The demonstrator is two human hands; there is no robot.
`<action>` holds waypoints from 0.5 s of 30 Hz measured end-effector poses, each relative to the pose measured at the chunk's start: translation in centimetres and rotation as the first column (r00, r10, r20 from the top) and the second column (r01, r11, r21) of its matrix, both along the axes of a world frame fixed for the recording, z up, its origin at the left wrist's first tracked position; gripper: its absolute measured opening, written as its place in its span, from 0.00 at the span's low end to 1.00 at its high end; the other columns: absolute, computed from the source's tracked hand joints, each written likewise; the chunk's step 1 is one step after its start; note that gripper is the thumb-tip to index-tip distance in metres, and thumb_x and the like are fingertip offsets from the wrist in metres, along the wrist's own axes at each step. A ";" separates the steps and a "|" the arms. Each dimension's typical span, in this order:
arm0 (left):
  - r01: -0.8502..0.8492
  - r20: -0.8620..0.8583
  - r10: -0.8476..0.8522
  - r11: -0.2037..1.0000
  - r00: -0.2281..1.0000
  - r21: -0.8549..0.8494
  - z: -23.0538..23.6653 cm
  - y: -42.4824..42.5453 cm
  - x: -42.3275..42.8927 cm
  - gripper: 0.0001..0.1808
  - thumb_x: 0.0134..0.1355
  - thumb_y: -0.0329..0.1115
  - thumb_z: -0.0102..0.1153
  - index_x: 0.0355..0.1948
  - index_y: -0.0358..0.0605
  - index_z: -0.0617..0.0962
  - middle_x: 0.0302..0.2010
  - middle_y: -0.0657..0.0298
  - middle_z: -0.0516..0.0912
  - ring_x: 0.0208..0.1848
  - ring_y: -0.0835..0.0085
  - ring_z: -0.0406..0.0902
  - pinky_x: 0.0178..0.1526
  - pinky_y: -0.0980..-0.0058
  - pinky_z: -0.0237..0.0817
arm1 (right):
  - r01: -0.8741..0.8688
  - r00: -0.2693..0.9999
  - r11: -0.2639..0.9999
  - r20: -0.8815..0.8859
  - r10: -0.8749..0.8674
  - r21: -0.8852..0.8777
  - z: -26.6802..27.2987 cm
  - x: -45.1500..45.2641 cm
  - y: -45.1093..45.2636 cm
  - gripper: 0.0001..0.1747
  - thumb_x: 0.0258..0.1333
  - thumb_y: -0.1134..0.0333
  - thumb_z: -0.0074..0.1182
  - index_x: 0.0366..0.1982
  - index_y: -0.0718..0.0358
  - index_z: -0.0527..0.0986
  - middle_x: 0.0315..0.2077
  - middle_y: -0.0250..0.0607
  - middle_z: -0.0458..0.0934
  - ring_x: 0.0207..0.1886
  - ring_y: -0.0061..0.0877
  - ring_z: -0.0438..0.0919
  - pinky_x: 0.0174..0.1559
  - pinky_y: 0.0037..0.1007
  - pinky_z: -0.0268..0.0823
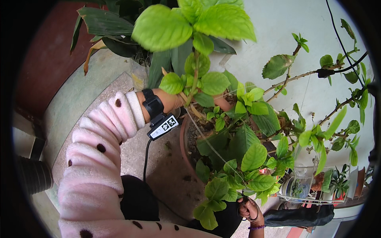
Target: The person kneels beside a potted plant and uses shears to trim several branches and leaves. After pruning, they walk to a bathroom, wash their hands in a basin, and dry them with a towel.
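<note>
My left hand (170,99) reaches over a round clay-coloured pot (184,142), with a black strap and a small tagged device on its wrist. Leaves and stems hide most of its fingers; whether they grip a stem I cannot tell. A leafy green potted plant (253,157) spreads from the pot's dark soil (193,145), its bright upper leaves close to the camera. Low at the right, my right hand (250,209), with a purple bead bracelet, is closed around the black looped handles of what look like scissors (254,215). Leaves hide their blades.
Long-leaved dark foliage (107,22) stands at the upper left. Woody branches (297,76) and a black cable (339,35) cross before the pale wall (268,23). A wire rack (312,200) holds small pots at the lower right. A dark ribbed pot (34,174) sits at the left.
</note>
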State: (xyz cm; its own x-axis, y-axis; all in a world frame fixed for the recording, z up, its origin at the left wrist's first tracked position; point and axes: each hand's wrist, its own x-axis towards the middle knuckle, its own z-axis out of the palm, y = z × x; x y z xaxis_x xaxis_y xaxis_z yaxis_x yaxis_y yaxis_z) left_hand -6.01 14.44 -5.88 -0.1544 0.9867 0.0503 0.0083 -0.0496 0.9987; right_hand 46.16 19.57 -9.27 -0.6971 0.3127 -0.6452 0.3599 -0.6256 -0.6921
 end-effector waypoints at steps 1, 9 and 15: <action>0.002 0.006 -0.002 1.000 1.000 0.018 -0.2 0.1 -0.3 0.16 0.62 0.30 0.57 0.50 0.36 0.76 0.41 0.58 0.82 0.34 0.73 0.80 0.35 0.73 0.76 | -0.004 1.000 1.000 0.008 0.004 0.004 0.0 0.1 0.1 0.24 0.61 0.48 0.53 0.47 0.61 0.70 0.16 0.24 0.56 0.15 0.11 0.49 0.17 0.18 0.41; -0.115 0.136 0.088 0.973 0.987 0.202 -1.2 -3.3 -5.3 0.16 0.62 0.30 0.57 0.51 0.36 0.76 0.41 0.57 0.82 0.33 0.72 0.81 0.35 0.74 0.76 | -0.026 1.000 0.999 -0.007 0.025 -0.032 -1.2 0.6 1.2 0.22 0.63 0.51 0.52 0.47 0.61 0.71 0.16 0.24 0.56 0.14 0.11 0.49 0.16 0.17 0.42; -0.189 0.420 0.182 0.982 0.889 -0.024 -2.6 -10.0 -2.8 0.21 0.58 0.31 0.59 0.52 0.35 0.74 0.43 0.53 0.83 0.40 0.75 0.80 0.39 0.76 0.77 | -0.074 0.997 0.996 0.006 0.075 -0.048 -1.7 0.7 2.3 0.22 0.63 0.48 0.51 0.46 0.59 0.73 0.16 0.25 0.58 0.13 0.11 0.50 0.15 0.16 0.43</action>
State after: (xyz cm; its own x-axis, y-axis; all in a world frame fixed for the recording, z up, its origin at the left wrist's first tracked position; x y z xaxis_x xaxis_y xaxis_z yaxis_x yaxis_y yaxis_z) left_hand -8.79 4.44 -8.52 -0.3450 0.9376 -0.0429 -0.3994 -0.1053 0.9107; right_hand 46.87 21.92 -10.95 -0.7124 0.2291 -0.6633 0.4117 -0.6289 -0.6595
